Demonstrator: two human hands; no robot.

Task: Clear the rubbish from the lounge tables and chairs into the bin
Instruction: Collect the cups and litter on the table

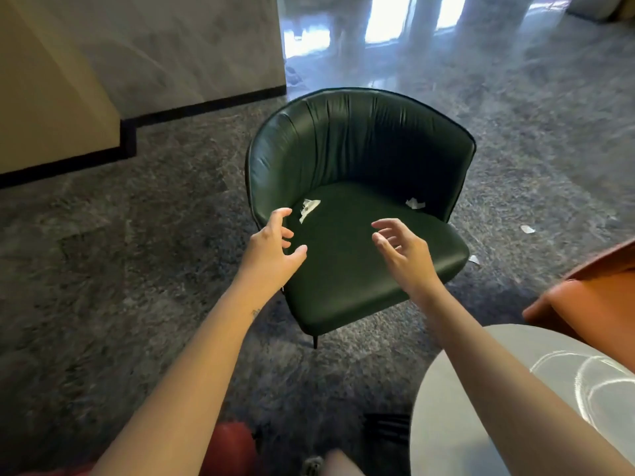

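Both hands are empty, fingers spread and curled, poised over the green chair (343,255). The left hand (271,249) hangs at the seat's left edge, and there's the scrap (308,208), white paper lying just beyond its fingertips, long axis running away toward the backrest. The right hand (400,249) sits over mid-seat; a second scrap (415,203) lies farther off, up and to its right by the backrest. Left is clearly nearer its piece. More bits (527,229) dot the carpet (137,252) right of the chair. No bin in sight.
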